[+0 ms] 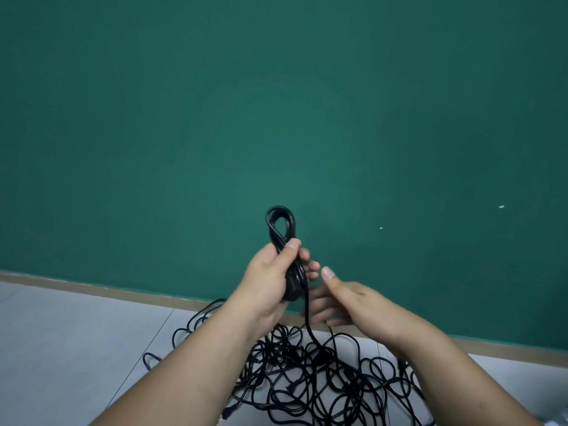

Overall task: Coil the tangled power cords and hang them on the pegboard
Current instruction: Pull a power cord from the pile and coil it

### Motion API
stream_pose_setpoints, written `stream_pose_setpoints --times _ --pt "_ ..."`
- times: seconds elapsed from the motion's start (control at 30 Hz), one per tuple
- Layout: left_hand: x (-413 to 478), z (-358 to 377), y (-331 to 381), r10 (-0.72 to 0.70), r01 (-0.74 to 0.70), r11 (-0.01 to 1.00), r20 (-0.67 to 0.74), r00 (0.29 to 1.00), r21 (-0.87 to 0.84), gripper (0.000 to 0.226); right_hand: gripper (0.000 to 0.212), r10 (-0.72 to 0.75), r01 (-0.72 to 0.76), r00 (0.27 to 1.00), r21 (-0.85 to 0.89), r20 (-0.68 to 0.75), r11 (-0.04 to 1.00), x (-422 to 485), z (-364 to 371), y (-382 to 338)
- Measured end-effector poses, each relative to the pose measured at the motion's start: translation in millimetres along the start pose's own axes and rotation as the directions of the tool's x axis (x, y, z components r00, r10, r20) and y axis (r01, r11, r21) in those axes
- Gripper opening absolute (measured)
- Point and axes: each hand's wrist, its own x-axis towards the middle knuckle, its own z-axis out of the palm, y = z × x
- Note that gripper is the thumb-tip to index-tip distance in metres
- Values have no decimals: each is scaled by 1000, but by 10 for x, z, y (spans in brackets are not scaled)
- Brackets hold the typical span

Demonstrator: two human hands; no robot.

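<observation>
Left hand [270,278] grips coiled cord [281,222] — right hand [347,299] loose, fingers spread.

A dark green wall [276,103] fills the upper three quarters of the frame, matte and plain, a little paler toward the centre. Two small white specks sit on it at the right, one [502,206] higher than the other [381,228]. A tan baseboard [92,289] slants down from left to right below it. Pale grey floor tiles [61,348] cover the lower left, crossed by a thin dark grout line [159,330].
</observation>
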Motion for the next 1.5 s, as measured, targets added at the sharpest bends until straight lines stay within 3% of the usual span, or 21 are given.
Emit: stream_pose_setpoints --times 0.13,0.23,0.3,0.47,0.57,0.7,0.83,0.93,1.07,1.2,1.37,1.5 --pt "126 -94 81 94 -123 984 -217 972 -126 13 38 -66 92 978 -122 200 988 -12 38 44" --pt "162 -235 120 234 -181 964 -295 926 196 17 11 -143 172 979 -220 141 960 5 48 37" --pt "151 -319 150 291 -151 887 -273 917 437 15 9 -240 241 970 -304 41 922 -4 56 -3" --pt "117 -388 214 199 -76 735 -107 974 674 18 17 -474 358 868 -479 -145 802 -86 14 -102" --pt "47 -298 179 54 -42 759 1 999 650 13 16 -520 373 831 -497 -197 784 -80 -2 -131" --pt "-69 -191 166 -200 124 902 145 969 414 14 6 -500 355 802 -413 -326 839 -51 -36 -140" --pt "-136 -174 117 -229 -26 817 365 903 576 17 20 -545 380 729 -418 -413 825 -64 -61 -162" --pt "-127 -167 44 -257 -4 799 348 902 602 26 30 -526 374 711 -383 -467 845 -61 -64 -148" --pt "-95 -138 5 -219 18 842 311 925 539 33 20 -409 355 820 -206 -400 912 -63 -148 -86" --pt "-21 -172 4 -155 35 895 236 959 446 32 9 -378 314 878 -242 -293 918 -94 -240 -43" --pt "2 -156 25 -180 108 919 161 970 380 17 18 -431 404 791 -160 -434 901 -130 -188 -145" --pt "-61 -92 56 -220 135 931 226 949 340 57 9 -411 424 682 -131 -605 896 -100 -143 -155"
